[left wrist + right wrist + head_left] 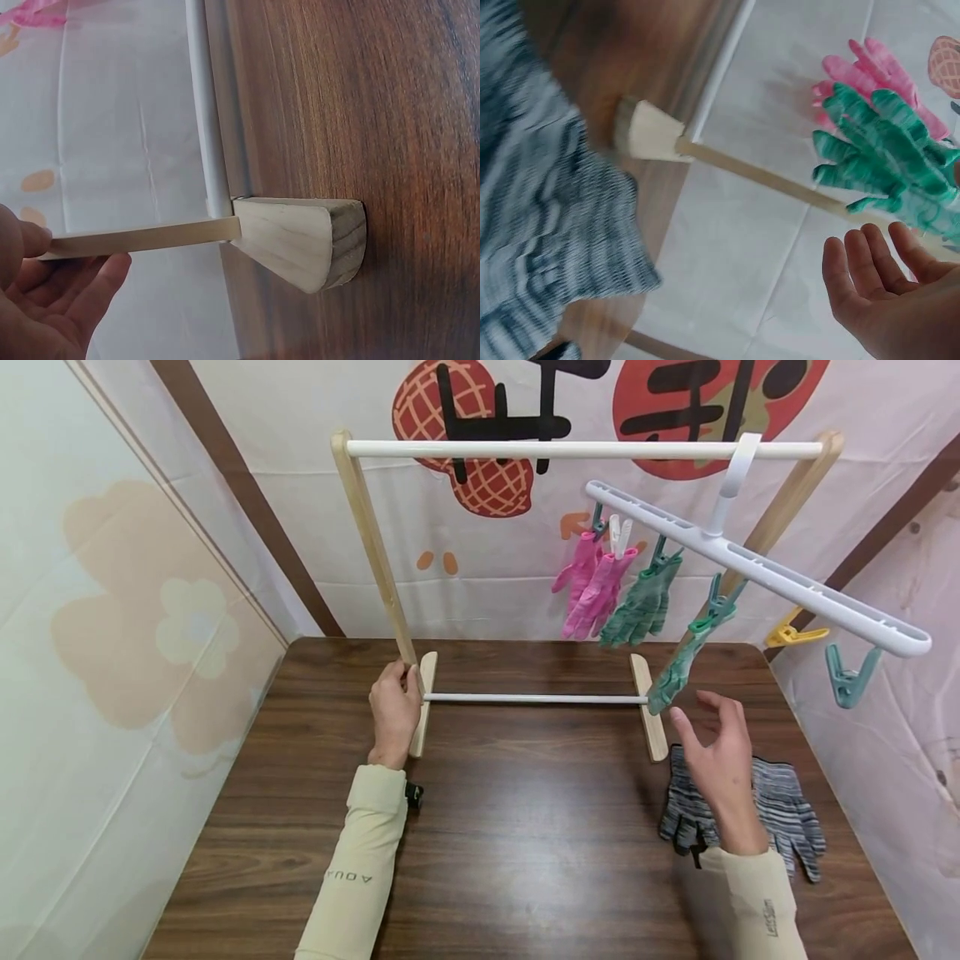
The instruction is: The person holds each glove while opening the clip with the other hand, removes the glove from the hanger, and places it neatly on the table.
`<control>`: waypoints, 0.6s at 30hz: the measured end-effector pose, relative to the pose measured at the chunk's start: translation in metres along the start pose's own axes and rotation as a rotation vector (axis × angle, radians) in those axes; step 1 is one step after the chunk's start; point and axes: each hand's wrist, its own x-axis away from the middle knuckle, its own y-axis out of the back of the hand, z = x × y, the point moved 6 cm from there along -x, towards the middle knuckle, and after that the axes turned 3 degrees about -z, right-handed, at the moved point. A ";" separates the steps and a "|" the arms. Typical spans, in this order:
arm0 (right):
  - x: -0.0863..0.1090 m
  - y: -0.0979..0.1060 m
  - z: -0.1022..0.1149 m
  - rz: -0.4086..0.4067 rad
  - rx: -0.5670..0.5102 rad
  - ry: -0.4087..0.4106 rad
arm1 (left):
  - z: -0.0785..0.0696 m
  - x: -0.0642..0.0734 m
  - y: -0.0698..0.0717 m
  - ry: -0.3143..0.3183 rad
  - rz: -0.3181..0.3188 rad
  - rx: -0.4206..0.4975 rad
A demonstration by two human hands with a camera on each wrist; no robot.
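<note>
Gloves in grey stripes [787, 797] lie nearest us at the lower right, flat on the table [510, 843] and unclipped; we judge them to be what is left. The right hand [722, 764] hovers above them, fingers parted from the thumb and holding nothing, just beside the lower end of a hanging green glove; whether they touch, we cannot tell. Further over, the left hand [393, 706] pinches the rack's left post [377, 552] low down, near its foot.

Above, we see the hanger [678, 529] hooked on the top rod [525, 448] near its right end. Its green gloves [643, 606] and, beyond them, the pink gloves [596, 597] hang clipped, so that part looks done to us. A yellow clip [797, 633] and a green clip [849, 681] hang there bare.

The left wrist view gives us what the head view hides behind the hand: thumb and fingers on opposite sides of the post. The right wrist view shows us the bent, free fingers close up. Only from the head do we see the hook and the bare clips.
</note>
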 end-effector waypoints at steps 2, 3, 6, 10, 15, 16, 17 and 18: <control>-0.004 -0.003 0.007 0.002 -0.027 0.005 | 0.001 0.000 0.001 0.006 -0.005 -0.004; -0.007 -0.005 0.009 0.002 -0.037 0.005 | 0.002 0.000 0.001 0.008 -0.006 -0.005; -0.014 -0.008 0.018 -0.017 -0.068 0.005 | 0.002 -0.001 0.000 0.003 -0.008 -0.009; -0.023 -0.011 0.029 -0.042 -0.102 0.012 | 0.002 0.000 0.000 -0.003 -0.008 -0.005; -0.030 -0.015 0.040 -0.083 -0.138 0.016 | 0.002 0.000 0.001 -0.011 -0.019 0.007; -0.031 -0.015 0.041 -0.095 -0.143 0.012 | 0.001 0.000 0.001 -0.014 -0.020 0.008; -0.031 -0.016 0.042 -0.105 -0.145 0.007 | 0.001 0.000 0.001 -0.016 -0.021 0.009; -0.031 -0.016 0.043 -0.115 -0.144 -0.001 | 0.001 0.000 0.001 -0.019 -0.021 0.008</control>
